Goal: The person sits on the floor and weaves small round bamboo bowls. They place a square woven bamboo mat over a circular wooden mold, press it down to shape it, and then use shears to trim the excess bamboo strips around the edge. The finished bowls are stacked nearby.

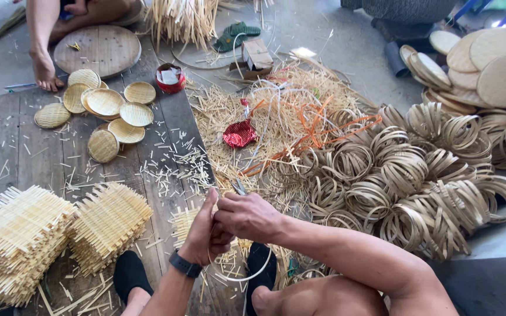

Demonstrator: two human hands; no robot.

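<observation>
Bamboo strip (252, 274), thin and pale, loops down in an arc below both hands, between the knees. Left hand (203, 237) has its grip clenched on the strip's upper end, thumb up, dark watch band on the wrist. Right hand (247, 216) sits touching the left, fingers pinched over the same spot; a small dark tool tip pokes out above the knuckles, too small for me to identify.

My read on handling: strip is very light, springy, bends into a ring without cracking but would likely kink or split if folded sharp. Edges probably splintery. Best hold is a pinch on the flat faces near the overlap, where both hands are now, letting the loop hang free.

Around it: woven bamboo mat squares (21, 240) stacked on the plank floor (13, 152) to the left, small round woven discs (105, 102) farther up, heap of finished bamboo rings (417, 175) to the right, loose offcuts everywhere. Another person's bare foot (45, 70) at top left, well apart.
</observation>
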